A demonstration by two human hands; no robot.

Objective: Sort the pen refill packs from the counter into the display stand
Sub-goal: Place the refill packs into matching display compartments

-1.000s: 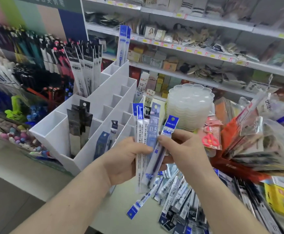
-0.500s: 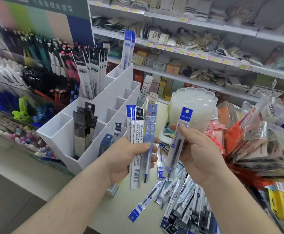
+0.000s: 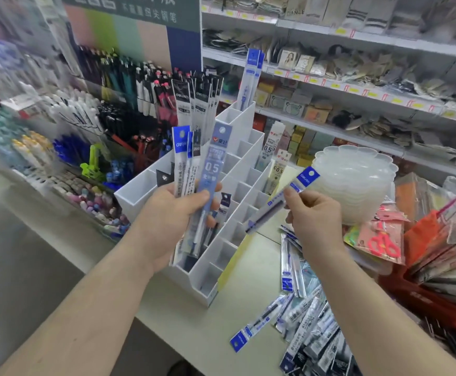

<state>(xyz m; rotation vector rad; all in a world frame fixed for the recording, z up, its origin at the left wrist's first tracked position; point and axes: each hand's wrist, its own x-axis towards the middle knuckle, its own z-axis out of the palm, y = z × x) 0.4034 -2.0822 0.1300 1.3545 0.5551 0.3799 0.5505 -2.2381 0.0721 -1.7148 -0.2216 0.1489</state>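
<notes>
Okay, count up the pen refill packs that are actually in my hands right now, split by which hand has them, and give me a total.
Left hand: 4 packs in a fan, though the ones behind overlap, so the count is approximate.
Right hand: 1 blue-topped pack, pinched and tilted over the white display stand.
Total: 5 packs in hand.

"0.5" stands on the grey-blue refill pack (image 3: 214,169), "deli" on the blue-headed pack (image 3: 180,139) beside it, and "0.5" again on two white packs (image 3: 268,147) in the display stand (image 3: 251,147)
</notes>
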